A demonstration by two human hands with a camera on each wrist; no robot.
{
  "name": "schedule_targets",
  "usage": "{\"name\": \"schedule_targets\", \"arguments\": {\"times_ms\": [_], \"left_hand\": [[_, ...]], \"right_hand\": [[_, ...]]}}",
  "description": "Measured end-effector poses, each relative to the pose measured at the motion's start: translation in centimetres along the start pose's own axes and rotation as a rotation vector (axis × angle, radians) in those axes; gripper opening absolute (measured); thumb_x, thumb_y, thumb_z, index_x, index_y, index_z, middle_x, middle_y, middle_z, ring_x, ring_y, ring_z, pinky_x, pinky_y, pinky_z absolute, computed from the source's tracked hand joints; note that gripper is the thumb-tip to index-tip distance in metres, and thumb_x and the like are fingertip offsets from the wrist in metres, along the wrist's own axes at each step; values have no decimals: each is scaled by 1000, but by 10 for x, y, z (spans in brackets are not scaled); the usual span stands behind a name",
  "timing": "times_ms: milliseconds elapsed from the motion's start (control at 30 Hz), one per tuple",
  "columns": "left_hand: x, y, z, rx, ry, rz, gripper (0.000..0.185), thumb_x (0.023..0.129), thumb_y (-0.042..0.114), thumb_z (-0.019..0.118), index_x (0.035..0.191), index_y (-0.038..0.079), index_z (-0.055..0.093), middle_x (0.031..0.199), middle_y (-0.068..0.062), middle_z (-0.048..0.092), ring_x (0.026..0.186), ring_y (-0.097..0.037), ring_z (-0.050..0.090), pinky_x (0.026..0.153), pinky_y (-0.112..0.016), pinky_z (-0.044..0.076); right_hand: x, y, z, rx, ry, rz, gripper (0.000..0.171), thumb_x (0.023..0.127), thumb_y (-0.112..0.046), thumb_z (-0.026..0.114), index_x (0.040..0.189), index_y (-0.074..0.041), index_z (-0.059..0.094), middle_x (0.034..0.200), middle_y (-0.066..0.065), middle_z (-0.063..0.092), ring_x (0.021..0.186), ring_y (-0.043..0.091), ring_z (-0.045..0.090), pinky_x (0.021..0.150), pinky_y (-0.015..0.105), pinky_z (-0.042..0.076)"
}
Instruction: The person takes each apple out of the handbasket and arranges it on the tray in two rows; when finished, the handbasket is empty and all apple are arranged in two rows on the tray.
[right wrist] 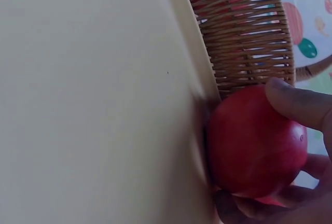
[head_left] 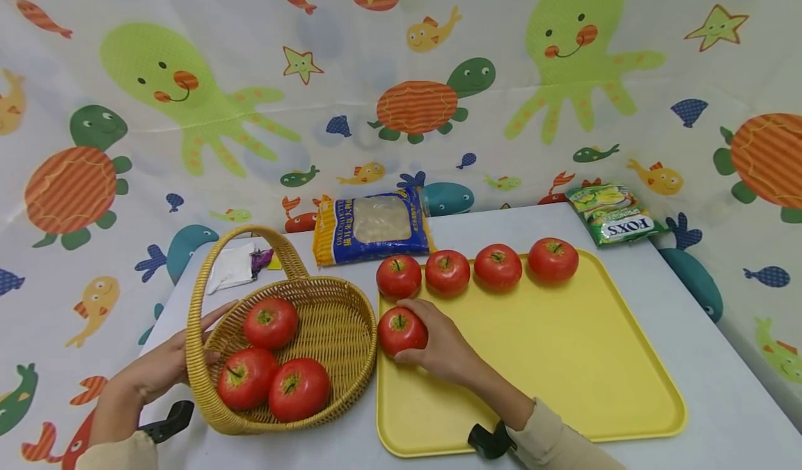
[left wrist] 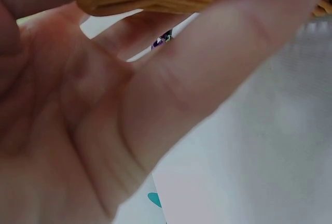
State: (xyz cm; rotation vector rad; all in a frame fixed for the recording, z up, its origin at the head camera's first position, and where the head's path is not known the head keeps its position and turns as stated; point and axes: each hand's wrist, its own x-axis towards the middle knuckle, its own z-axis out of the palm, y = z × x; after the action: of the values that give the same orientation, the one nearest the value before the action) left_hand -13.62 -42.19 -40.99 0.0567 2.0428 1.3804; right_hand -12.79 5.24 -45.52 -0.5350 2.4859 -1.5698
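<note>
From the head view, your right hand [head_left: 438, 348] curls round an apple [head_left: 401, 331] resting on the yellow tray [head_left: 564, 358], just left of your fingertips; your left hand [head_left: 159, 369] grips the basket [head_left: 338, 317] rim. The right wrist view shows your fingers [right wrist: 298, 102] wrapping that apple, basket just beyond.
</note>
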Motion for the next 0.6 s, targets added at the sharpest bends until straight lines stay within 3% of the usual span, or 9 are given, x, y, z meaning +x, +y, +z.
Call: {"name": "schedule_targets", "arguments": {"times_ms": [267, 600], "left_hand": [[0, 1, -2, -34, -52, 28, 76, 107, 15, 47, 161, 50, 6, 133, -5, 52, 111, -27, 60, 88, -53, 57], [0, 3, 0, -12, 4, -16, 79, 105, 18, 53, 162, 46, 6, 141, -21, 43, 112, -29, 58, 88, -53, 57]], "right_hand": [[1, -2, -3, -21, -37, -23, 78, 80, -14, 88, 148, -8, 50, 148, 7, 51, 132, 28, 50, 109, 51, 44], [0, -2, -3, -13, -53, -4, 79, 81, -15, 87, 150, -11, 49, 151, 8, 48, 136, 30, 47, 109, 53, 43]]}}
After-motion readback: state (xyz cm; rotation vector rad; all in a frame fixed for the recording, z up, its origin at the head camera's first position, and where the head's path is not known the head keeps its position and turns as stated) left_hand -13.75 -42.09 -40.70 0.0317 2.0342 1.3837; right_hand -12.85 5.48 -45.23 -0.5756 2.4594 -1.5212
